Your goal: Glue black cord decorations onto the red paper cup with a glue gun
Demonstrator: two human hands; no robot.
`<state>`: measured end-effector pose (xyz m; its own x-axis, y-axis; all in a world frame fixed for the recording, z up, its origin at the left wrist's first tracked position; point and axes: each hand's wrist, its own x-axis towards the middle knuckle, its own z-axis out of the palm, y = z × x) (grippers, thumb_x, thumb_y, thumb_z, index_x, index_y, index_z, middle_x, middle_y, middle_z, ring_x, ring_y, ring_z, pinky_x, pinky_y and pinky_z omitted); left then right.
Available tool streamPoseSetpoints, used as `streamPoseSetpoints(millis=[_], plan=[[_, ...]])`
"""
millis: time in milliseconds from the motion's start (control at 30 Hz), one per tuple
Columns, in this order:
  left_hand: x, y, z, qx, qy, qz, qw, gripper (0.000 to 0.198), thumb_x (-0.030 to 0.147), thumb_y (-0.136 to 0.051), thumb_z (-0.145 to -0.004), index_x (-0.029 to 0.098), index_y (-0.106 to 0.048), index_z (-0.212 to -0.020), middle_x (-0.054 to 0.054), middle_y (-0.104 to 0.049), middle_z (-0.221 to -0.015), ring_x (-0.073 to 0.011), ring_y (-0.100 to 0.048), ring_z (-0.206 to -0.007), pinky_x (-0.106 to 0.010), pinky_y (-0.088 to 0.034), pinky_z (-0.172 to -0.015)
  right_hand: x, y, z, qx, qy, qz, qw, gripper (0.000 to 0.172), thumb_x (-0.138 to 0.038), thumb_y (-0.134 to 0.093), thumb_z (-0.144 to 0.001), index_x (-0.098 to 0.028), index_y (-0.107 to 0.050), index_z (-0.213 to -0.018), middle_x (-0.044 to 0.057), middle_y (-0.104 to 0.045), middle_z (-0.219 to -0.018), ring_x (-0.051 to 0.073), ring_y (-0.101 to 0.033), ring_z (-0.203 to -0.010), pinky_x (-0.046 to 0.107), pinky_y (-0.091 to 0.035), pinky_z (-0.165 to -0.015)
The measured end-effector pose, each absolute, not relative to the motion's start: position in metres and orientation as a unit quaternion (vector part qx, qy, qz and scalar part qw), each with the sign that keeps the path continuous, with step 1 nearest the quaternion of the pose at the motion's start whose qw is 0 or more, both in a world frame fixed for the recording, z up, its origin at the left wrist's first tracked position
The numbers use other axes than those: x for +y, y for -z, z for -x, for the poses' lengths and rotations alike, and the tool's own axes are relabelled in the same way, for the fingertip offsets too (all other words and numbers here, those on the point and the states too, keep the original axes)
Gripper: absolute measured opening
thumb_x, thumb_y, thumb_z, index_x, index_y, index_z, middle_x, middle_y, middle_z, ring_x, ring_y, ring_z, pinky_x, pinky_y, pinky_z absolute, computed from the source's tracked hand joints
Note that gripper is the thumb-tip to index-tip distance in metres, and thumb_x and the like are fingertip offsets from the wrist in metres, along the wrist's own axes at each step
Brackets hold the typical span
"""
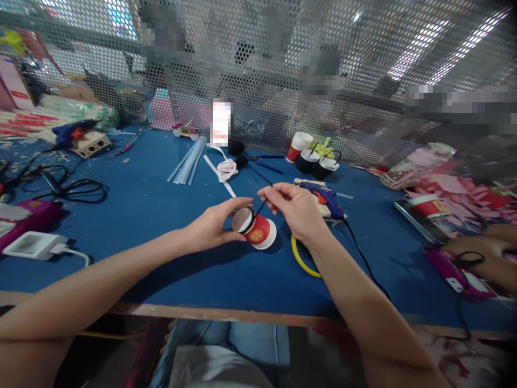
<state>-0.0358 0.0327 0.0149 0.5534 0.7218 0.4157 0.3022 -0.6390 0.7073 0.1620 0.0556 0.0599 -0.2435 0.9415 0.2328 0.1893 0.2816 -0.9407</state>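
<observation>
Tilted on its side above the blue tabletop is a red and white paper cup (263, 233) with a gold emblem. My left hand (216, 223) grips it near its open end, thumb below and fingers above. A black cord (259, 209) runs round the cup near that end and up to my right hand (293, 207), which pinches it between thumb and fingertips. The cord stretches on toward a black spool or ball (241, 161) farther back. Close behind my right hand lies a blue glue gun (329, 202) on a pale block, and a yellow ring (301, 258) is partly under my wrist.
Several cups, including a black-wrapped cup (309, 160), stand at the back by a perforated metal screen (258, 70). Clear glue sticks (188, 161) and white ribbon (226, 170) lie mid-table. Another glue gun (75, 134) sits left. At right, another person's hand (484, 253) rests near a purple power strip (452, 269).
</observation>
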Motion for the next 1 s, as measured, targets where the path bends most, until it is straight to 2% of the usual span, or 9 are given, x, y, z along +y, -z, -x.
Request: streamPoseSetpoints(millis=[300,533,1000], plan=[[0.034,-0.011,0.033,0.336,-0.365,-0.744,0.448,0.065,0.027,-0.071,-0.069,0.020,-0.042,-0.127,-0.013,-0.052,-0.126,-0.0236,-0.055,-0.112,-0.042,-0.048,-0.094,0.059,-0.051,-0.173,-0.639,-0.413,0.428,0.487,0.028,-0.045,-0.062,-0.075,-0.017,-0.061,-0.071,-0.001,-0.060,-0.062,0.008,-0.051,-0.053,0.022,-0.042,-0.049],[0.033,-0.012,0.032,0.345,-0.366,-0.732,0.459,0.064,0.026,-0.072,-0.067,0.019,-0.047,-0.124,-0.013,-0.053,-0.126,-0.0245,-0.056,-0.111,-0.044,-0.047,-0.094,0.067,-0.046,-0.173,-0.671,-0.346,0.470,0.458,0.031,-0.046,-0.058,-0.078,-0.017,-0.058,-0.069,0.000,-0.059,-0.061,0.008,-0.050,-0.052,0.022,-0.042,-0.049],[0.032,-0.007,0.031,0.298,-0.364,-0.746,0.472,0.067,0.023,-0.073,-0.067,0.022,-0.044,-0.128,-0.011,-0.047,-0.134,-0.0243,-0.050,-0.120,-0.042,-0.042,-0.102,0.074,-0.034,-0.161,-0.717,-0.328,0.473,0.394,0.033,-0.048,-0.053,-0.080,-0.018,-0.054,-0.067,-0.001,-0.055,-0.059,0.009,-0.045,-0.050,0.025,-0.036,-0.051]])
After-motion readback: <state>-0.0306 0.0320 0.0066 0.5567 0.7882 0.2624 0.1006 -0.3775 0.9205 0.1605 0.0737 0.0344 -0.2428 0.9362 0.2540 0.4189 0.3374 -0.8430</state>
